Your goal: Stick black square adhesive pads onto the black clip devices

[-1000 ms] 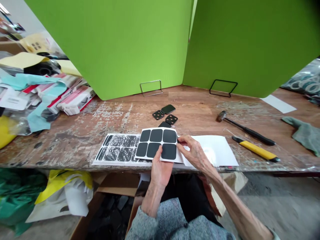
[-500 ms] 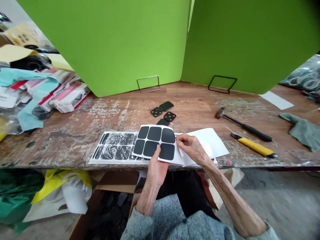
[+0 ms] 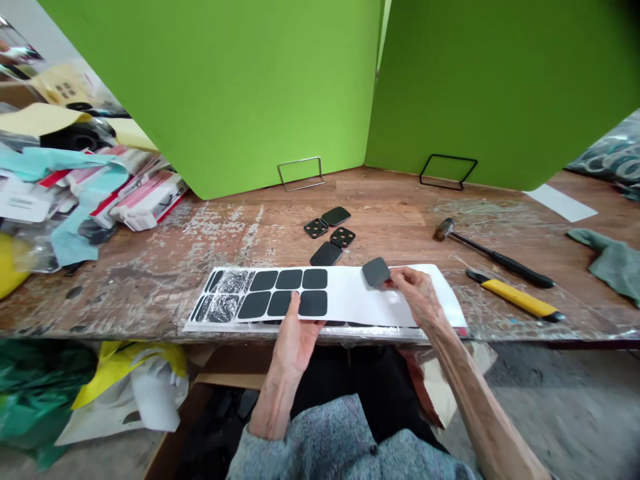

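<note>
Worn bench (image 3: 240,233), one hammer (image 3: 494,255), one dark square (image 3: 375,272) in right hand (image 3: 420,297)

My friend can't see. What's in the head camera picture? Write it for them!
A person's right hand pinches a loose dark square over a white sheet; their left hand holds the sheet, which carries six more. The worn wooden table also holds flat black pieces, a hammer and a yellow tool, with green boards behind.

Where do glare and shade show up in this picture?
Head view: white glare speckles the film left of the black stickers; same view: the right green panel looks darker than the left green panel, and the top right corner fades to black.
</note>
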`<state>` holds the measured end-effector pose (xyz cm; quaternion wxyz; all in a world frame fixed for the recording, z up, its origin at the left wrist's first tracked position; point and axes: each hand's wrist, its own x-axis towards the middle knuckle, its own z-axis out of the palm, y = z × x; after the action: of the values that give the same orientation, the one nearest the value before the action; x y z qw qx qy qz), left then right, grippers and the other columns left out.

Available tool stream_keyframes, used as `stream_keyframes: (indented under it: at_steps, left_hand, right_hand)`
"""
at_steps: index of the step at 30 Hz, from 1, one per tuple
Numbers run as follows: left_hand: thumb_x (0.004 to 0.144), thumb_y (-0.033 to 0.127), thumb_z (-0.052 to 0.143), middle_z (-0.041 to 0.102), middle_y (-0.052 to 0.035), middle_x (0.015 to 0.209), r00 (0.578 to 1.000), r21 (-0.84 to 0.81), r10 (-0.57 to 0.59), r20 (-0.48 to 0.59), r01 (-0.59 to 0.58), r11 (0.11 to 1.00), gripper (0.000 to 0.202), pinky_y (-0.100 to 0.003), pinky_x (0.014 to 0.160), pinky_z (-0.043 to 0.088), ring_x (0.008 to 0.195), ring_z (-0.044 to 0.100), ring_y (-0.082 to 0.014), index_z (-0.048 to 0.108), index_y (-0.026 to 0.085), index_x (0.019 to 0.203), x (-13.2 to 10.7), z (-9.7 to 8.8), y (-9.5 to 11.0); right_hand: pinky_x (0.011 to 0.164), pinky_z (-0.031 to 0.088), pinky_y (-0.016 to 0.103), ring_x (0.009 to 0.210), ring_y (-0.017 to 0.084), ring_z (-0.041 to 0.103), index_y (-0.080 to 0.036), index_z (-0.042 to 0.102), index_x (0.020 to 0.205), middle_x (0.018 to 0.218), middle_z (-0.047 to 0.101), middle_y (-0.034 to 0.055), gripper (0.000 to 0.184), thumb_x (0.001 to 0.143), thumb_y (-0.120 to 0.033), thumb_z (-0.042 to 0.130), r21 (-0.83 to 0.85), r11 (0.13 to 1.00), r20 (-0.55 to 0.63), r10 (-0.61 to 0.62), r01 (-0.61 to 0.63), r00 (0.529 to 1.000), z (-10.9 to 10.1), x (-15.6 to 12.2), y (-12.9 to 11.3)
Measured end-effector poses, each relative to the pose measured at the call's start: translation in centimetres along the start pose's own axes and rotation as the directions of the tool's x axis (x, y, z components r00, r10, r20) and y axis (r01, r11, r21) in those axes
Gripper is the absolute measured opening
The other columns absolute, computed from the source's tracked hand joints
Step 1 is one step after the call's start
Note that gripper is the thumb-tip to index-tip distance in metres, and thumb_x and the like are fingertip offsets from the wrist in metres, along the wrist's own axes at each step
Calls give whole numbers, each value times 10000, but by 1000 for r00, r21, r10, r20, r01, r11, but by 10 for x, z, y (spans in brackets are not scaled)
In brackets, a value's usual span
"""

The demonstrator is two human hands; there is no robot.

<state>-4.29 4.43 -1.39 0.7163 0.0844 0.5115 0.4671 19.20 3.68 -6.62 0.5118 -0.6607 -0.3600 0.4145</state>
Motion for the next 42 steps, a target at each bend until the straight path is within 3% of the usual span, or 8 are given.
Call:
stream_keyframes:
  at_steps: [5,8,12,20,24,27,36,42]
  left_hand:
    - [858,623,492,667,-144,556,841,706,-507,186,245,665,611,-166,357,307,444,636,-164,581,98,560,-27,-28,17]
    - [799,605,599,668,-57,620,928,714,-289,236,36,699,489,-161,413,350,477,621,-119,593,124,718,-35,-16,10]
    - [736,382,746,675,17,817,963,536,45,267,-188,823,364,-189,647,503,706,643,-95,562,195,988,-25,18,-2]
    - [840,345,549,653,-49,886,899,698,-90,430,-267,664,277,-259,627,497,710,683,-164,569,171,1054,-6,46,8]
    - [818,277,546,618,-107,1129,857,874,184,482,-484,-35,412,-345,817,513,934,646,-208,526,195,1222,48,70,26]
    - [723,291,679,569,-146,1225,802,845,292,521,-435,-311,482,-529,1016,379,1194,496,-351,563,204,1182,93,86,32]
    - [695,251,687,541,-124,1089,735,756,259,627,-493,-430,541,-429,951,439,1065,533,-295,545,175,1211,112,96,51]
    - [744,270,671,497,-90,1121,440,471,173,881,-792,-389,572,-369,992,436,1081,526,-233,495,206,1285,57,89,52]
  right_hand:
    - [769,485,347,790,201,622,-194,631,816,831,660,48,127,846,-288,551,-218,950,-87,-247,223,965,0,-27,-19]
    - [789,513,345,891,209,622,-183,603,904,946,641,95,142,902,-164,463,-397,746,56,-561,534,826,28,-58,-34]
    - [859,521,389,997,236,582,-175,599,1020,1074,626,126,205,923,-100,434,-417,560,307,-655,716,690,55,-87,-42]
    - [715,455,310,738,159,556,-200,559,861,802,587,12,118,932,-288,524,-223,919,56,-322,326,945,26,-62,-42]
    - [699,396,293,692,139,496,-206,538,804,721,528,-22,199,929,-357,504,-150,968,-99,-217,201,971,9,-57,-43]
    - [661,367,280,681,137,455,-206,545,810,715,495,-27,240,908,-425,536,18,996,-81,-91,93,993,-3,-59,-40]
    - [708,392,264,737,133,489,-208,593,924,799,545,-15,267,809,-426,696,446,894,22,38,-44,999,-16,-61,-29]
    - [792,493,319,931,191,641,-257,428,1231,982,691,37,550,796,-432,717,532,846,-49,0,26,999,-8,-18,-39]
